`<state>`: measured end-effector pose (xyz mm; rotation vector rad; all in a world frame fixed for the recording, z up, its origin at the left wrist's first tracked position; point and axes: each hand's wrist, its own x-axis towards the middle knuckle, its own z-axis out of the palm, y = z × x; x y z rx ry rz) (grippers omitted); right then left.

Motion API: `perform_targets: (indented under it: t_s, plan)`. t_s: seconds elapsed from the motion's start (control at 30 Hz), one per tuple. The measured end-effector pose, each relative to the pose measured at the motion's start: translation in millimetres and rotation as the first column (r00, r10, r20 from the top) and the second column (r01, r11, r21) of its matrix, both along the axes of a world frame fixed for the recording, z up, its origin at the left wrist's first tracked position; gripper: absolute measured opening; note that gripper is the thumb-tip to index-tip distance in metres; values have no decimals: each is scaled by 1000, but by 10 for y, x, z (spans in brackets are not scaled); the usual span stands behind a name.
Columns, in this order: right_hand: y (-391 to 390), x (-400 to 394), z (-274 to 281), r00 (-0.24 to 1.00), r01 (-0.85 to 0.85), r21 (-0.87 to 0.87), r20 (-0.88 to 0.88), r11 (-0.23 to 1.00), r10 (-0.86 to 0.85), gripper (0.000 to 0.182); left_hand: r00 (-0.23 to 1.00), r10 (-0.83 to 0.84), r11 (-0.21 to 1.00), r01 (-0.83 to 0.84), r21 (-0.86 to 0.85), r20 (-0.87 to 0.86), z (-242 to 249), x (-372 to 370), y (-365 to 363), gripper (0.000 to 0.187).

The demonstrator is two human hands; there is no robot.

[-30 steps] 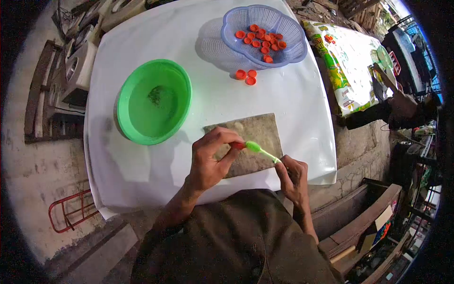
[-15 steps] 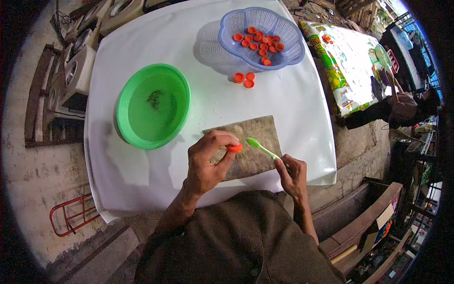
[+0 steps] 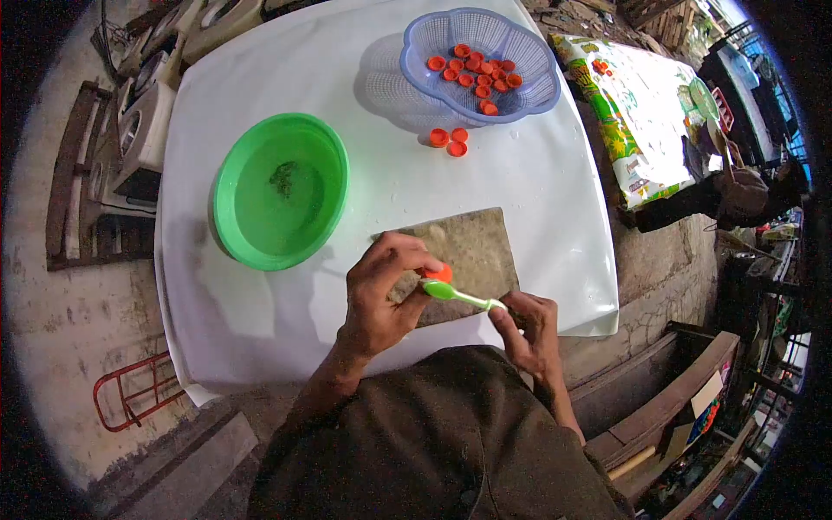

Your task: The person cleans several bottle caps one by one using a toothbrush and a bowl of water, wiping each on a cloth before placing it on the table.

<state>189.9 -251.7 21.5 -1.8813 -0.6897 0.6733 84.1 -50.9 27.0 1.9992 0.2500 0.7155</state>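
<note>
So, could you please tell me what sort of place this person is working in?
It looks like a cluttered workshop or storage area, though I can't be certain: pale casings with round openings and a wooden frame stand on one side, a printed sack on the other.

On table (image 3: 555,217): basin (image 3: 224,208) left, caps (image 3: 483,91) in basket (image 3: 423,43) right.

No lettering can be read; any print on the white-and-green sheet (image 3: 641,121) is too small to tell.
</note>
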Motion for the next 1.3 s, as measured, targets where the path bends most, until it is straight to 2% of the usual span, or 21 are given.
perform_targets:
  t_s: [0.07, 0.1, 0.13, 0.17, 0.2, 0.23, 0.3, 0.4, 0.47, 0.53, 0.63, 0.73, 0.77, 0.93, 1.0, 1.03, 1.13, 1.17, 1.27, 1.3]
  plan:
    - [-60, 80, -275, 995, 85, -71, -54, 994, -89, 32, 997, 73, 997, -74, -18, -22, 17, -18, -19, 16]
    - [-20, 125, -334, 993, 72, -84, 105, 994, -63, 29, 997, 80, 996, -81, -43, -18, -29, -48, 10, 16]
    - [-34, 136, -315, 997, 53, -71, 67, 996, -48, 30, 996, 85, 994, -85, -65, -15, -55, -63, 41, 16]
    - [-70, 135, -241, 999, 35, -60, 27, 998, -33, 30, 996, 66, 997, -69, -33, -65, -51, -74, 45, 14]
    - [-76, 116, -119, 1000, 17, -52, -17, 999, -18, 30, 998, 38, 997, -42, -62, -53, -52, -60, 27, 14]
    - [-32, 66, -32, 1000, -14, 28, 12, 1000, 13, 29, 999, 8, 996, -12, -89, -42, -53, -21, 9, 14]
    - [8, 44, -56, 999, -23, 10, -29, 1000, 23, 28, 998, -60, 980, 54, -194, -25, -59, -22, -15, 17]
    - [0, 78, -188, 998, -10, -49, -67, 999, 6, 27, 1000, 10, 1000, -9, 24, -18, -91, 11, 23, 25]
    - [28, 58, -141, 997, 27, -64, -65, 998, -31, 28, 1000, 24, 1000, -24, 0, -18, -122, 3, 27, 25]
    - [27, 54, -103, 1000, -10, -42, -20, 999, 9, 30, 999, 25, 999, -26, -34, -34, -131, -30, 24, 25]
    - [38, 43, -128, 999, -25, -22, -48, 999, 24, 31, 1000, 4, 979, -1, -205, 15, -145, -43, -30, 26]
    - [18, 82, -257, 999, -6, -71, -44, 997, 3, 32, 999, 33, 998, -34, -48, -26, -130, -91, 27, 26]
    - [1, 89, -288, 999, 6, -97, -33, 995, -9, 32, 999, 34, 996, -35, -87, -18, -143, -106, 33, 26]
    - [28, 45, -58, 995, -14, 0, -103, 1000, 14, 33, 999, -30, 958, 38, -284, 32, -212, -102, 5, 24]
    - [51, 51, -127, 996, -46, 10, -70, 999, 46, 34, 984, -5, 951, 59, -304, 177, -215, -62, 8, 23]
    - [7, 78, -204, 994, -26, -80, -105, 996, 18, 35, 968, 11, 947, 70, -313, 249, -214, -57, 11, 22]
    - [-55, 102, -294, 991, 11, -86, -135, 996, -23, 36, 966, 27, 920, 76, -384, 256, -146, -84, 42, 22]
    - [-61, 74, -277, 986, 35, 5, -163, 999, -33, 36, 975, -5, 958, 68, -277, 223, -183, -82, 77, 20]
    - [54, 30, 25, 992, -69, -4, -107, 998, 68, 37, 980, -60, 967, 104, -232, 190, -149, -83, 68, 19]
    - [58, 49, 26, 986, -117, -9, -121, 993, 115, 37, 973, -38, 960, 99, -262, 227, -168, -84, 67, 17]
